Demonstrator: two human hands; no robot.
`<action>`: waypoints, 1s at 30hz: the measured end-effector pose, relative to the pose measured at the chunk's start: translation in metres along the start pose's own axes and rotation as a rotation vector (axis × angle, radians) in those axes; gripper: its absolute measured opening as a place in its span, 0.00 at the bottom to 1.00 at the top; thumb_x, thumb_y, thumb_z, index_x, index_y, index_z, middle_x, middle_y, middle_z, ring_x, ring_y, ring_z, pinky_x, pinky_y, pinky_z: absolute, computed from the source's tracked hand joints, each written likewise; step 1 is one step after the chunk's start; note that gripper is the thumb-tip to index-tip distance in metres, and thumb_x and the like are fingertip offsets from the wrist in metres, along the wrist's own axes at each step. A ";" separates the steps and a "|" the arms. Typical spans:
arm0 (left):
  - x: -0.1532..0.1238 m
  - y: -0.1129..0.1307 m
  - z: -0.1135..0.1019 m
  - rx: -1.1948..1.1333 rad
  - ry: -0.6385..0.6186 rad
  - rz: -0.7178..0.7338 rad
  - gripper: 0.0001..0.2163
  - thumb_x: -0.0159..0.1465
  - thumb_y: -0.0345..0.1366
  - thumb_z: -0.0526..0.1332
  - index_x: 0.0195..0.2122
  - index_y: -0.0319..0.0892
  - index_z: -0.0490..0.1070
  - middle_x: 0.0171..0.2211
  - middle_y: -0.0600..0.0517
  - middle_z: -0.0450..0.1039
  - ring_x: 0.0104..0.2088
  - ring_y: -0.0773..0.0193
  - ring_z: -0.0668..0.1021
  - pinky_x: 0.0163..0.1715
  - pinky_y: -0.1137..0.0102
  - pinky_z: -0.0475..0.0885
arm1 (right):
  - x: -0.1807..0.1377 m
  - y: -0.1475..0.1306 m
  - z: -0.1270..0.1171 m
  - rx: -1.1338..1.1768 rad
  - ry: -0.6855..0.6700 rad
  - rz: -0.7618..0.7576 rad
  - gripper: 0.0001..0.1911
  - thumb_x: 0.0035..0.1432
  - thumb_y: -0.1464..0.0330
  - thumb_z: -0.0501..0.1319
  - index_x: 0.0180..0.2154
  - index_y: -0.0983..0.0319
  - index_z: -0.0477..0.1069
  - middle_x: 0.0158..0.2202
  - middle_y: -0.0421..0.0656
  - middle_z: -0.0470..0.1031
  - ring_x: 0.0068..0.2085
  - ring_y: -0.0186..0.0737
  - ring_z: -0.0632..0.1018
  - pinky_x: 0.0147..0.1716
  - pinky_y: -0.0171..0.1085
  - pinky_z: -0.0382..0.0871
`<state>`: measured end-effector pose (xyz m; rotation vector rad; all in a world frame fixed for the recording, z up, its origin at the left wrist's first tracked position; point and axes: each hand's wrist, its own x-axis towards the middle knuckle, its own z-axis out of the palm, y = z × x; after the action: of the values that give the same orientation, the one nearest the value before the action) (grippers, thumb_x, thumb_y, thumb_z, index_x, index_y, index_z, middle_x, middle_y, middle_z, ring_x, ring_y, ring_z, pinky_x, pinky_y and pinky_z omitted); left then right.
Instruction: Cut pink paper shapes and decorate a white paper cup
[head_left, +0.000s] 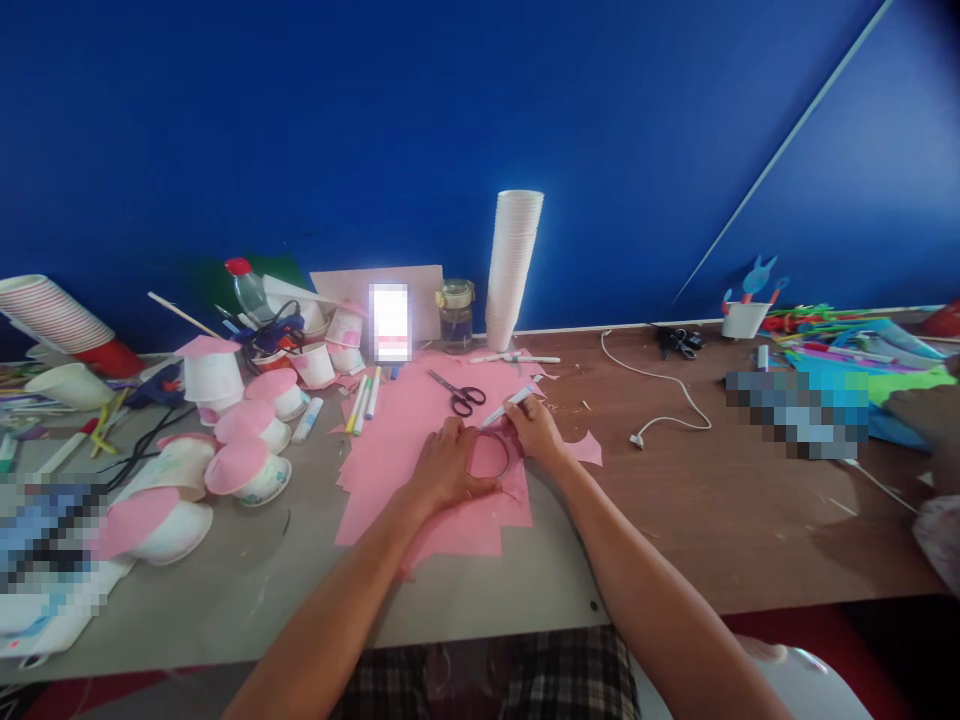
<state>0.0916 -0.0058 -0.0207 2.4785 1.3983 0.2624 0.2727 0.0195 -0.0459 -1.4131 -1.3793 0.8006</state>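
My left hand [445,468] curves round a thin round ring [508,462], its fingers and thumb pressing it flat on the pink paper [405,420]. Pink paper shows through the ring's middle; what the ring is part of I cannot make out. Between the fingers of my right hand [536,425] is a white marker [506,405], slanting down to the left with its lower end at the ring's upper edge. Black-handled scissors [466,400] lie partly spread on the paper just beyond my hands.
Pink-topped paper cups [247,470] crowd the left side. Several markers [361,405] lie by the paper. Behind stand a bright phone [390,322], a jar [456,315] and a tall cup stack [514,270]. A white cable [682,385] lies right; another person's hand [926,405] is far right.
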 end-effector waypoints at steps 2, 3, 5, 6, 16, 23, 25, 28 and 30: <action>0.000 0.001 -0.001 -0.003 -0.002 0.003 0.35 0.46 0.59 0.63 0.50 0.44 0.62 0.48 0.44 0.60 0.46 0.50 0.70 0.47 0.58 0.65 | 0.001 0.000 0.000 -0.014 -0.010 -0.005 0.11 0.55 0.60 0.52 0.28 0.61 0.63 0.21 0.39 0.70 0.23 0.34 0.70 0.25 0.33 0.62; 0.000 0.001 -0.001 -0.004 -0.005 0.001 0.35 0.46 0.59 0.63 0.50 0.44 0.62 0.48 0.44 0.60 0.46 0.50 0.70 0.47 0.58 0.65 | 0.001 0.000 0.000 -0.024 -0.014 -0.007 0.11 0.55 0.60 0.52 0.28 0.61 0.63 0.21 0.39 0.70 0.22 0.34 0.70 0.25 0.33 0.62; 0.000 0.002 -0.002 -0.009 -0.008 -0.008 0.34 0.46 0.59 0.63 0.50 0.45 0.62 0.48 0.44 0.60 0.47 0.49 0.70 0.47 0.58 0.65 | 0.001 0.000 -0.001 -0.045 -0.022 -0.005 0.12 0.55 0.60 0.52 0.26 0.61 0.63 0.21 0.39 0.69 0.22 0.34 0.69 0.25 0.33 0.61; 0.000 0.002 -0.002 -0.011 -0.013 -0.013 0.34 0.46 0.59 0.63 0.50 0.45 0.62 0.48 0.44 0.60 0.47 0.49 0.70 0.47 0.58 0.64 | 0.002 -0.001 -0.002 -0.068 -0.026 -0.007 0.12 0.55 0.61 0.51 0.26 0.61 0.63 0.20 0.39 0.69 0.22 0.34 0.69 0.25 0.34 0.61; 0.000 0.002 -0.004 -0.024 -0.025 -0.015 0.28 0.47 0.54 0.64 0.46 0.45 0.63 0.46 0.46 0.60 0.45 0.50 0.70 0.45 0.60 0.65 | -0.004 -0.014 -0.026 -0.337 -0.056 -0.026 0.11 0.55 0.64 0.50 0.23 0.60 0.61 0.21 0.38 0.67 0.25 0.35 0.68 0.28 0.33 0.58; -0.001 -0.001 0.002 -0.013 0.007 0.003 0.30 0.47 0.56 0.64 0.47 0.45 0.62 0.46 0.46 0.60 0.45 0.51 0.70 0.45 0.60 0.66 | -0.012 -0.029 -0.038 -0.452 -0.076 -0.029 0.11 0.55 0.64 0.51 0.23 0.60 0.63 0.22 0.40 0.70 0.24 0.35 0.69 0.26 0.33 0.56; -0.001 -0.001 0.002 -0.012 0.012 0.010 0.31 0.47 0.56 0.65 0.48 0.45 0.62 0.47 0.45 0.60 0.45 0.51 0.70 0.45 0.60 0.66 | -0.013 -0.033 -0.039 -0.493 -0.088 -0.006 0.12 0.55 0.64 0.51 0.22 0.60 0.63 0.19 0.40 0.69 0.23 0.34 0.68 0.24 0.33 0.54; -0.001 -0.001 0.001 -0.003 0.017 0.026 0.32 0.47 0.56 0.65 0.48 0.44 0.61 0.48 0.43 0.60 0.47 0.50 0.70 0.46 0.60 0.65 | -0.015 -0.038 -0.041 -0.530 -0.109 0.006 0.13 0.53 0.66 0.53 0.18 0.60 0.62 0.15 0.38 0.65 0.20 0.34 0.66 0.22 0.33 0.52; -0.001 0.000 0.000 0.006 0.020 0.039 0.32 0.47 0.56 0.65 0.49 0.43 0.60 0.48 0.42 0.60 0.47 0.49 0.69 0.46 0.60 0.65 | -0.017 -0.041 -0.042 -0.531 -0.118 -0.006 0.13 0.51 0.67 0.53 0.16 0.60 0.62 0.13 0.37 0.63 0.19 0.33 0.65 0.21 0.33 0.52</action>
<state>0.0907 -0.0067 -0.0211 2.5166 1.3617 0.2920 0.2949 -0.0094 0.0028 -1.7818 -1.7718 0.5369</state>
